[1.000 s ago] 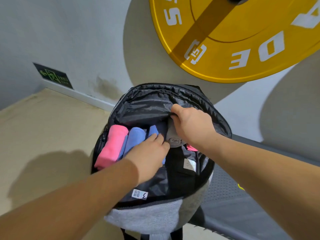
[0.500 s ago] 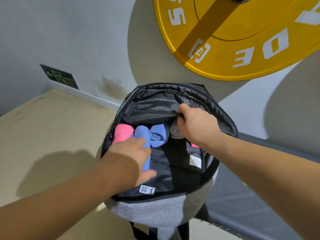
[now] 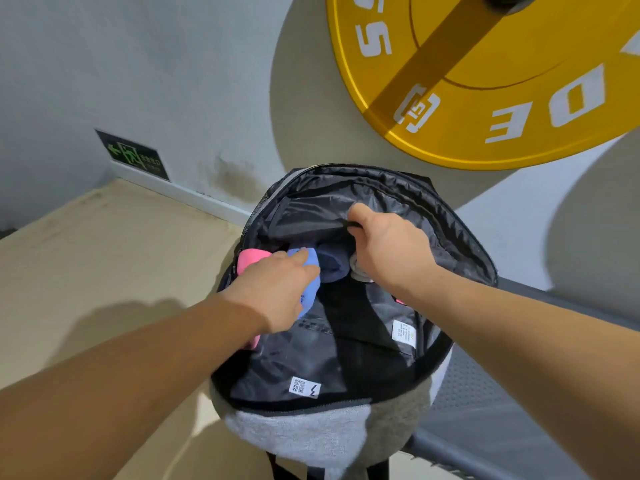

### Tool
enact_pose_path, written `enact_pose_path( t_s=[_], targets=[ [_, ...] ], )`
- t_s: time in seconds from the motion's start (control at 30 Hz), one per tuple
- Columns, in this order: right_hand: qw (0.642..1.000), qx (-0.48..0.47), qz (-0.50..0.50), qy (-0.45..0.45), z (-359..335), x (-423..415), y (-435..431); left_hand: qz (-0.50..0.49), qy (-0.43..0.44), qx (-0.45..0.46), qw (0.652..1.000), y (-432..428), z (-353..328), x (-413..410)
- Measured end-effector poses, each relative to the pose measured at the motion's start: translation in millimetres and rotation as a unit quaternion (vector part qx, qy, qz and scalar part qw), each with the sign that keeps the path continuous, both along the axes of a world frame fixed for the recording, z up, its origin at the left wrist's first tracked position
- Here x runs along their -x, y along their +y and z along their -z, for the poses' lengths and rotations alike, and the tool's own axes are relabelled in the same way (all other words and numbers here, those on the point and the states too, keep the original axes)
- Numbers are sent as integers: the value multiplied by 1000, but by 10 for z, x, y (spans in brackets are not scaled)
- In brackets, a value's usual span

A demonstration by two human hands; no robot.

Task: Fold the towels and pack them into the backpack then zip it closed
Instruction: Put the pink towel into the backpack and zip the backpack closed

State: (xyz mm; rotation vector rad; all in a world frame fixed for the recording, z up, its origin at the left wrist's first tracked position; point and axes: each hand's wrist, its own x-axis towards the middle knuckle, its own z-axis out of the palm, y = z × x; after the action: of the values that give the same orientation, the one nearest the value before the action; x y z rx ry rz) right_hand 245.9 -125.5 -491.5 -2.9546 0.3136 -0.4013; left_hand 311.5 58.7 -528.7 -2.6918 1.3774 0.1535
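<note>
A grey backpack (image 3: 294, 434), lined black, holds a pink towel (image 3: 252, 258), light blue towel (image 3: 311, 289), navy towel (image 3: 334, 265) and grey towel (image 3: 358, 271); at 1 o'clock, a yellow weight plate (image 3: 519, 98) bears white lettering.

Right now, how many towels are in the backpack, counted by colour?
Pink towel: 1
Blue towels: 2
Grey towel: 1
Total in the backpack: 4
A pink scrap to their right is too hidden to count.
</note>
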Motion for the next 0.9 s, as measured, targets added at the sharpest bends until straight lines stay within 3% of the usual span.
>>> enact_pose_path(
  t_s=[0.2,0.3,0.37,0.43,0.5,0.67,0.8,0.9],
  targets=[
    [1000,-13,-6,9,-10,50,1,-59,9,75,995,-82,172,-149],
    [1000,-14,10,13,-27,56,-4,-76,-62,107,989,116,86,63],
    [1000,-13,14,12,-6,29,7,-146,-72,45,986,297,36,192],
    [1000,-14,14,4,34,-25,59,-210,-19,-52,976,428,72,249],
    [1000,11,-16,-6,82,-72,142,-238,35,-74,968,517,170,244],
    [990,80,-44,104,140,-234,323,-248,116,27,961,744,290,177],
    [994,98,-1,51,185,-371,328,-253,100,138,952,782,334,94],
    [996,76,15,49,85,-349,226,-257,77,132,954,742,346,42]
  ],
)
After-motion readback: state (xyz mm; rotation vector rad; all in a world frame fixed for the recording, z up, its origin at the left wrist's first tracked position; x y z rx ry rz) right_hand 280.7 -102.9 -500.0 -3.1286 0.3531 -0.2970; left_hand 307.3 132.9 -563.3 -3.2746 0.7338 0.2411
